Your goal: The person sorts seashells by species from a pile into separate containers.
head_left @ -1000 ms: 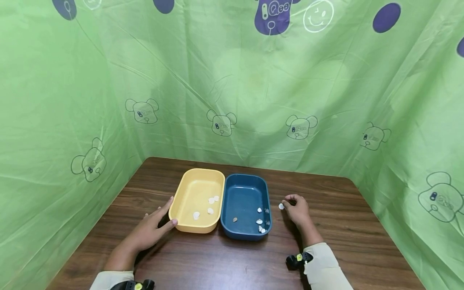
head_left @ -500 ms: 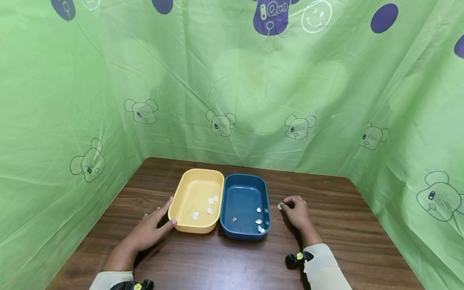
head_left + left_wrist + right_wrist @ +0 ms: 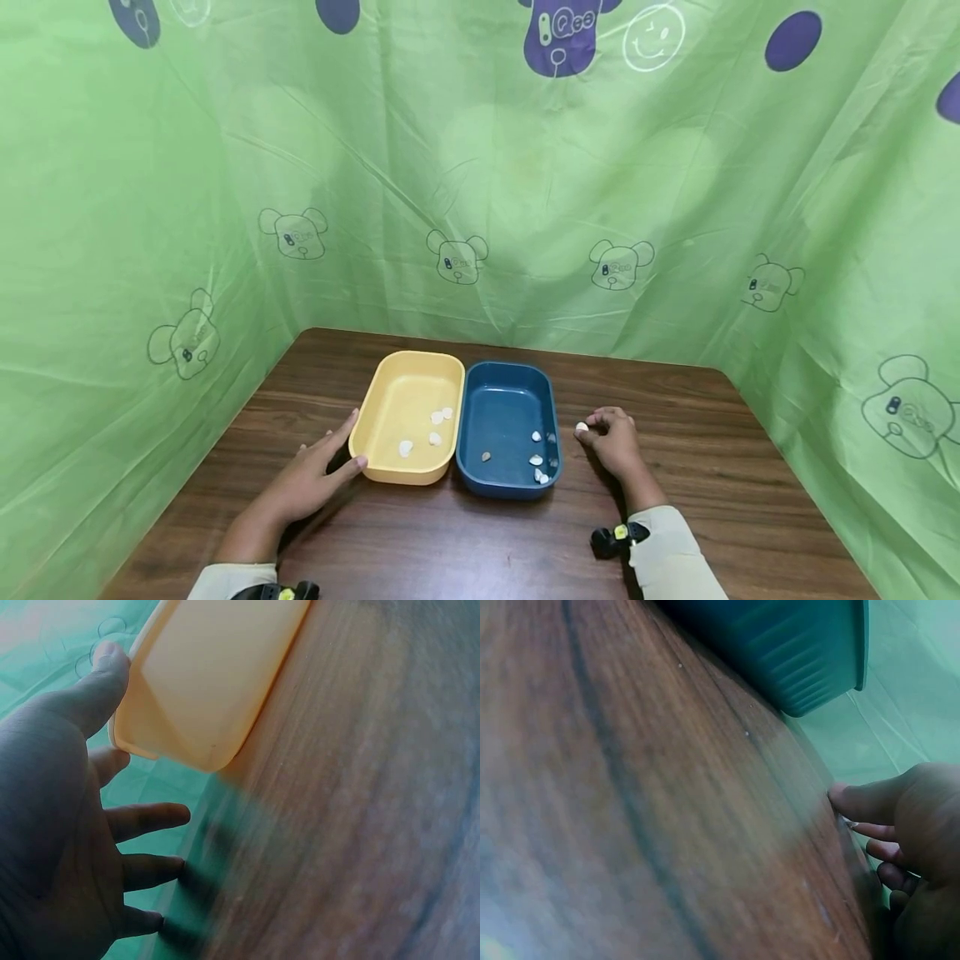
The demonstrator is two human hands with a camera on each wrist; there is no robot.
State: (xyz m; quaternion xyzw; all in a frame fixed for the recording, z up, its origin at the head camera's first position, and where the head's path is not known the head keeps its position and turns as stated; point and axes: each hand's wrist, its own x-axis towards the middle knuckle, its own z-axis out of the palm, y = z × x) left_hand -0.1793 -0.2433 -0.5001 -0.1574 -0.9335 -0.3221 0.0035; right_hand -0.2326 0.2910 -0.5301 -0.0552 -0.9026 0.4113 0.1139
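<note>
My left hand [image 3: 303,479] rests against the left side of a yellow tray [image 3: 360,442], thumb and index finger spread along its rim. In the left wrist view the other fingers [image 3: 150,821] stretch out straight, apart from the tray. To the right of a blue tray [image 3: 487,487], my right hand [image 3: 617,442] pinches a small white shell [image 3: 581,427] between thumb and fingers, just over the table. The shell is mostly hidden in the right wrist view. Several pale shells [image 3: 406,448] lie in the yellow tray; several white shells [image 3: 536,460] and a brown one [image 3: 486,456] lie in the blue tray.
Both trays stand side by side, touching, on a brown wooden table [image 3: 495,542]. A green patterned curtain [image 3: 480,192] surrounds the table at the back and sides. Black wrist cameras [image 3: 611,542] sit at both cuffs.
The shell in my right hand has turned a little and shows more of its face than half a second ago. My left hand and both trays stay in place.
</note>
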